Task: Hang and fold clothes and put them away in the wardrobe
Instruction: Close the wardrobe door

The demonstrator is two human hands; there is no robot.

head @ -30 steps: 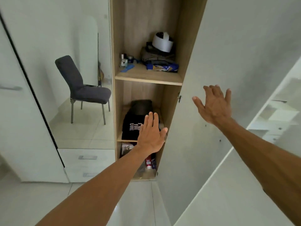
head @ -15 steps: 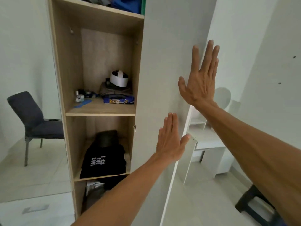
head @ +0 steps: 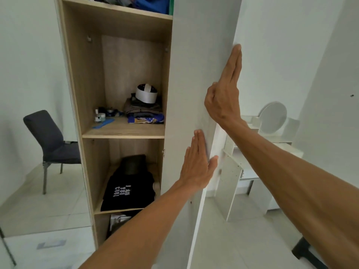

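Note:
The wooden wardrobe (head: 124,131) stands with its white door (head: 186,78) swung partly across the opening. My left hand (head: 197,167) lies flat on the door's outer face, fingers straight. Higher up, my right hand (head: 225,94) presses against the door near its free edge, fingers straight. A folded black T-shirt with white print (head: 128,191) lies on the lower shelf. Folded clothes (head: 143,111) with a white round thing (head: 146,93) on top sit on the middle shelf. More clothes (head: 151,2) show on the top shelf.
A dark grey chair (head: 50,140) shows at the left. A white desk (head: 250,158) with a round white mirror (head: 272,117) stands right of the door. Small jars and a blue comb (head: 103,121) lie on the middle shelf. A black stool (head: 307,251) is at the lower right.
My left hand left the lower shelf and went flat onto the door. My right hand moved up to the door's edge. The door has swung further across the opening.

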